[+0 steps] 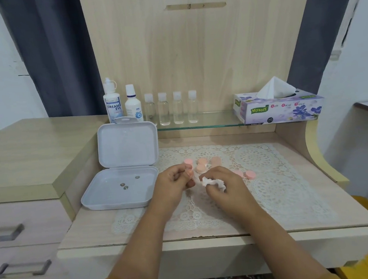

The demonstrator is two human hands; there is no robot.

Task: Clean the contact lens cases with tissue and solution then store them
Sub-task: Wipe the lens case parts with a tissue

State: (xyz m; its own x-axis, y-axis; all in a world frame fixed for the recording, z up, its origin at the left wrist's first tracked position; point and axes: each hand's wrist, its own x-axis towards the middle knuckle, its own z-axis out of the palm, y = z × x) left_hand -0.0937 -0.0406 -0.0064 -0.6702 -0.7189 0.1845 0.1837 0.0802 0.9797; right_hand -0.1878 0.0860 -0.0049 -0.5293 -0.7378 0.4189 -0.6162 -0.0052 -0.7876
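Observation:
My left hand (173,182) grips a small pink lens case part (189,171) over the lace mat. My right hand (221,186) holds a crumpled white tissue (212,182) right beside it, touching the case. Peach lens cases (202,165) and another peach piece (215,161) lie just behind my hands. Pink caps lie apart on the mat: one (188,161) behind my left hand, another (250,174) right of my right hand. An open white storage box (118,189) sits to the left with three small round pieces in its tray. Two solution bottles (113,103) stand behind the box.
A tissue box (278,108) sits at the right end of a glass shelf (210,126), beside several small clear bottles (171,109). The lace mat (270,176) covers the desk. A drawer unit (19,231) stands at the left.

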